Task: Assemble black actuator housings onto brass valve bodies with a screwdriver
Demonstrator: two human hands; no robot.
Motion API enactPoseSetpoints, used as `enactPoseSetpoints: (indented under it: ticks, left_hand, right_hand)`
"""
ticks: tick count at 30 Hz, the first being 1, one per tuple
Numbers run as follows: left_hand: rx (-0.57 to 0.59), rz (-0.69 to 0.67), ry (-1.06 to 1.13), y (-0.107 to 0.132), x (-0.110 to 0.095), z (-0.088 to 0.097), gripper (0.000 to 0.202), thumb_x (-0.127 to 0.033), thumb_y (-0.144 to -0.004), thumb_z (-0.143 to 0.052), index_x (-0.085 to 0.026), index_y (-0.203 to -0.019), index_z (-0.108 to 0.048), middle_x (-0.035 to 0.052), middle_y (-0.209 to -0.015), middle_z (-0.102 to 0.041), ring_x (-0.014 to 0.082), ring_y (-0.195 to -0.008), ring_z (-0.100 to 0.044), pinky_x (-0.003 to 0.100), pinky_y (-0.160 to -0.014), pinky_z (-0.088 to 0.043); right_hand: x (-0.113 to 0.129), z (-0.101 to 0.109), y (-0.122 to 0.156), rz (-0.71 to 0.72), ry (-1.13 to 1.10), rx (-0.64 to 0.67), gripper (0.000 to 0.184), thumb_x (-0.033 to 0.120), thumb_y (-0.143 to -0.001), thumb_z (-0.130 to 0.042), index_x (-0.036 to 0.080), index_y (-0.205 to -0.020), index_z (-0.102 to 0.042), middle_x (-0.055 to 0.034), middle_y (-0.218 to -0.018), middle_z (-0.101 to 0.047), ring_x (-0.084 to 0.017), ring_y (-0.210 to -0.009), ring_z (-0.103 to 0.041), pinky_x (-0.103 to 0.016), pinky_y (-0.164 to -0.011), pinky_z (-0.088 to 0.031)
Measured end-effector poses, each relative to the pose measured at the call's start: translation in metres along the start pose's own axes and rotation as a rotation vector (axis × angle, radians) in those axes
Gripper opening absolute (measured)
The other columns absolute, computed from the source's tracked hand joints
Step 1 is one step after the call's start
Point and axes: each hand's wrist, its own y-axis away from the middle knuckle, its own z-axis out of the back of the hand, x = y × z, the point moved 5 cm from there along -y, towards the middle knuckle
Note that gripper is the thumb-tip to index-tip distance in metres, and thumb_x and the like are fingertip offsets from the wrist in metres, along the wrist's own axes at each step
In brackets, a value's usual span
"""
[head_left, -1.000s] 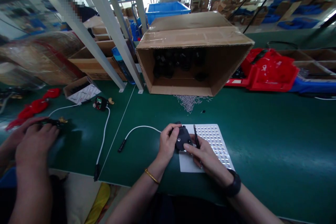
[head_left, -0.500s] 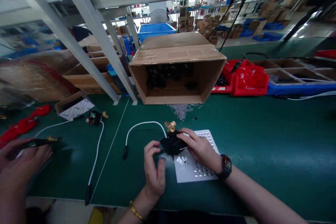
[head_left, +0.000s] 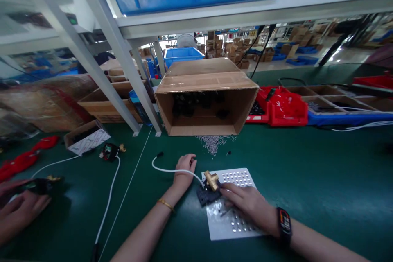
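Note:
My left hand [head_left: 184, 168] is stretched forward with its fingers curled round the white cable [head_left: 172, 170] on the green table. My right hand [head_left: 245, 202] rests on the black device [head_left: 206, 194] with a brass fitting [head_left: 211, 180], which lies at the edge of the white sheet of small round pieces [head_left: 233, 221]. The cable runs from the device to a black plug [head_left: 159, 154].
An open cardboard box [head_left: 206, 96] on its side holds black parts, with a heap of small pins [head_left: 213, 142] in front. Red bins [head_left: 284, 108] stand right. A co-worker's hands [head_left: 18, 206] hold another device at left; a second cabled device [head_left: 110, 152] lies nearby.
The view tilted up. My left hand let go of the device and moved forward onto the cable. The device now lies on the table under my right hand.

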Motion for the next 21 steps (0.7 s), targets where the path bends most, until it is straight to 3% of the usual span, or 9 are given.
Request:
enactPoseSetpoints:
  ticks: [2, 4, 8, 12, 16, 21]
  left_hand:
    - [0.015, -0.003, 0.011, -0.026, -0.003, -0.006, 0.020, -0.016, -0.084, -0.043, -0.017, -0.096, -0.059, 0.0061, -0.091, -0.061, 0.0180, -0.088, -0.056, 0.032, -0.084, -0.042]
    - [0.035, -0.031, 0.020, -0.046, -0.011, -0.010, 0.020, -0.014, -0.083, -0.044, -0.019, -0.097, -0.058, 0.0044, -0.095, -0.059, 0.0158, -0.090, -0.055, 0.028, -0.084, -0.040]
    - [0.090, -0.070, -0.003, -0.065, -0.029, -0.015, 0.019, -0.013, -0.075, -0.055, -0.022, -0.092, -0.057, 0.0011, -0.095, -0.056, 0.0147, -0.090, -0.053, 0.023, -0.079, -0.038]
    - [0.109, -0.045, -0.054, -0.071, -0.030, -0.021, 0.014, -0.010, -0.071, -0.055, -0.021, -0.079, -0.057, 0.0000, -0.088, -0.057, 0.0142, -0.085, -0.054, 0.022, -0.072, -0.036]
    - [0.115, -0.019, -0.071, -0.075, -0.027, -0.029, 0.013, -0.009, -0.072, -0.050, -0.019, -0.077, -0.055, 0.0015, -0.090, -0.057, 0.0153, -0.088, -0.054, 0.023, -0.076, -0.036]
    - [0.096, -0.020, 0.004, -0.072, -0.023, -0.032, 0.010, -0.011, -0.074, -0.045, -0.018, -0.072, -0.051, 0.0048, -0.085, -0.057, 0.0176, -0.085, -0.055, 0.026, -0.077, -0.038]
  right_hand:
    - [-0.046, 0.009, -0.007, -0.335, -0.120, -0.080, 0.026, 0.020, -0.092, -0.035, 0.017, -0.097, -0.060, -0.0077, -0.090, -0.066, -0.016, -0.075, -0.062, -0.026, -0.066, -0.047]
    - [-0.100, 0.019, -0.016, -0.694, -0.118, -0.170, 0.025, 0.024, -0.092, -0.036, 0.015, -0.096, -0.059, -0.0087, -0.087, -0.066, -0.019, -0.079, -0.062, -0.028, -0.070, -0.046]
    - [-0.167, 0.030, -0.048, -0.865, -0.044, -0.198, 0.022, 0.020, -0.084, -0.051, 0.012, -0.104, -0.058, -0.0118, -0.095, -0.065, -0.023, -0.088, -0.062, -0.029, -0.072, -0.045]
    - [-0.188, 0.024, -0.063, -0.930, -0.002, -0.188, 0.028, 0.012, -0.078, -0.058, 0.016, -0.106, -0.058, -0.0096, -0.102, -0.063, -0.022, -0.096, -0.060, -0.027, -0.076, -0.043]
    - [-0.190, 0.014, -0.064, -0.960, -0.009, -0.141, 0.014, 0.010, -0.077, -0.057, 0.019, -0.087, -0.062, -0.0048, -0.094, -0.064, -0.020, -0.088, -0.062, -0.025, -0.071, -0.042]
    - [-0.185, 0.014, -0.062, -0.986, -0.007, -0.085, 0.020, 0.007, -0.079, -0.052, 0.014, -0.095, -0.061, -0.0117, -0.103, -0.061, -0.023, -0.094, -0.061, -0.027, -0.073, -0.044]
